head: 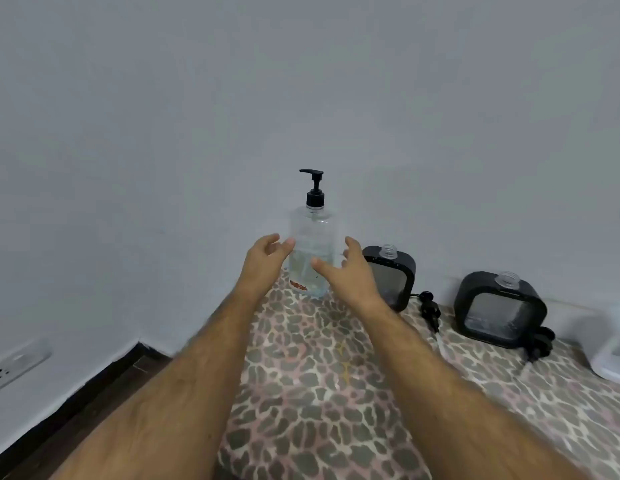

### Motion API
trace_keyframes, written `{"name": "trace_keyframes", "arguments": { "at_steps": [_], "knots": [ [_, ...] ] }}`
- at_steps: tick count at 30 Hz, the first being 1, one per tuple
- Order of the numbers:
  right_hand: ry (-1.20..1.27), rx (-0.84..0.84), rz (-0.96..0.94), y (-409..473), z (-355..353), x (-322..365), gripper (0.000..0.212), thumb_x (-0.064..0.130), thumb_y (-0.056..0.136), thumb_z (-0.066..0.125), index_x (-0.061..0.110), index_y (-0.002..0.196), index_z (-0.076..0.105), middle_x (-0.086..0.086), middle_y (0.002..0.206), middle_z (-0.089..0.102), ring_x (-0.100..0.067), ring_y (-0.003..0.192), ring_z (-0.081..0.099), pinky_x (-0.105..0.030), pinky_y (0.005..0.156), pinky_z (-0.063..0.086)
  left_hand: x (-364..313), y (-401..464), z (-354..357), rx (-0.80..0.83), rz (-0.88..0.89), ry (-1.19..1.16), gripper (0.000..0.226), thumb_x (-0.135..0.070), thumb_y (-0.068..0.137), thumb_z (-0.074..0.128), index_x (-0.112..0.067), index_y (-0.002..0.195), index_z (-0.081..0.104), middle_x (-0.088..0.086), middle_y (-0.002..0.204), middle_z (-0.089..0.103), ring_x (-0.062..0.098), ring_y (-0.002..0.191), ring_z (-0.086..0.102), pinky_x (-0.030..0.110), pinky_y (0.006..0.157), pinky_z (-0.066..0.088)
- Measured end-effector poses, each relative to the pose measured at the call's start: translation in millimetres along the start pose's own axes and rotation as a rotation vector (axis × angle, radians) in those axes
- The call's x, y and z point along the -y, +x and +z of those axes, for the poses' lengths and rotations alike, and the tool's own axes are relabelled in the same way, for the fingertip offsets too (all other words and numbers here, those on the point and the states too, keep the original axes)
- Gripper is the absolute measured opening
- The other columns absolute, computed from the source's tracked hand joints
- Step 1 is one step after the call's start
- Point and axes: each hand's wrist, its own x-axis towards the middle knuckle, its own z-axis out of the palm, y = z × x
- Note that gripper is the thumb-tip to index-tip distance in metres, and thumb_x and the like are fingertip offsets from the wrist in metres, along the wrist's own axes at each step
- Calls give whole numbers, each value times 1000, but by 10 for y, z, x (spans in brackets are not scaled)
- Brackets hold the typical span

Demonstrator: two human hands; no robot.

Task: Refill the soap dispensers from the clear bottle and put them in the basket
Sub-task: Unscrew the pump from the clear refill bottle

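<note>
A tall clear bottle (312,237) with a black pump top stands upright at the far end of the leopard-print surface (319,375), against the wall. My left hand (265,259) is just left of it, fingers apart, thumb near its side. My right hand (346,271) is in front of its right side, fingers spread, holding nothing. Two square black soap dispensers stand to the right with bare clear threaded necks: the nearer dispenser (393,277) and the farther-right dispenser (499,308). A black pump head (429,308) lies between them, another pump head (540,342) beside the right one.
A white container (613,355) shows partly at the right edge. A wall socket (14,365) sits low on the left wall. Dark floor (104,386) lies left of the patterned surface's edge. The grey wall stands directly behind the bottle and dispensers.
</note>
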Motion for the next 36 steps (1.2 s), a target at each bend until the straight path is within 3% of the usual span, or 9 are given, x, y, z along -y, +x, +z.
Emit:
{"name": "trace_keyframes", "arguments": {
  "at_steps": [4, 8, 11, 15, 21, 28, 33, 36],
  "knots": [
    [-17, -50, -59, 227, 160, -25, 54, 30, 80, 77, 22, 120, 42, 2, 118, 60, -17, 105, 62, -25, 74, 49, 24, 215, 86, 38, -2, -14, 74, -53, 93, 57, -17, 152, 31, 5, 156, 37, 19, 141, 38, 42, 114, 35],
    [-39, -62, -72, 380, 275, -112, 64, 25, 76, 79, 23, 125, 39, 1, 119, 61, -19, 104, 63, -34, 82, 56, 112, 333, 136, 86, -27, -17, 81, -49, 91, 62, -18, 155, 24, 3, 159, 32, 19, 143, 35, 39, 112, 35],
    [-56, -58, -60, 446, 319, -173, 66, 18, 82, 75, 22, 134, 35, 3, 120, 62, -18, 104, 62, -35, 85, 55, 195, 392, 126, 133, -43, -25, 74, -50, 92, 61, -22, 153, 31, -3, 152, 43, 16, 135, 45, 39, 109, 40],
    [-63, -65, -49, 463, 319, -214, 65, 10, 91, 68, 21, 144, 32, 3, 122, 61, -13, 101, 58, -25, 83, 48, 257, 397, 97, 197, -67, -8, 62, -60, 91, 56, -31, 145, 45, -8, 138, 58, 13, 120, 60, 42, 106, 47],
    [-13, -45, -48, 348, 276, -177, 68, 6, 88, 71, 22, 144, 36, 0, 124, 63, -19, 112, 62, -38, 97, 54, 145, 177, 70, 145, -31, -46, 43, -39, 100, 53, -28, 141, 49, -10, 121, 65, 6, 104, 65, 34, 93, 54],
    [-30, 67, -69, -112, 16, -19, 66, 7, 87, 72, 22, 142, 38, 7, 112, 59, -12, 105, 59, -18, 79, 49, -24, -320, -73, 137, 17, -39, 37, -34, 98, 58, -28, 134, 55, -9, 112, 68, 3, 96, 67, 25, 73, 58],
    [-23, 99, -74, -575, -220, 127, 69, 7, 84, 75, 23, 142, 40, 5, 119, 62, -13, 109, 62, -36, 95, 54, -231, -842, -94, 189, 34, -11, 40, -33, 98, 58, -29, 138, 51, -8, 112, 64, 1, 96, 65, 25, 68, 59],
    [0, 113, -71, -909, -415, 195, 70, 6, 83, 76, 24, 141, 42, 3, 123, 63, -13, 112, 63, -41, 99, 53, -344, -1176, -79, 221, 28, 2, 45, -32, 97, 59, -28, 141, 49, 0, 117, 64, 10, 105, 65, 31, 72, 61]
  ]
}}
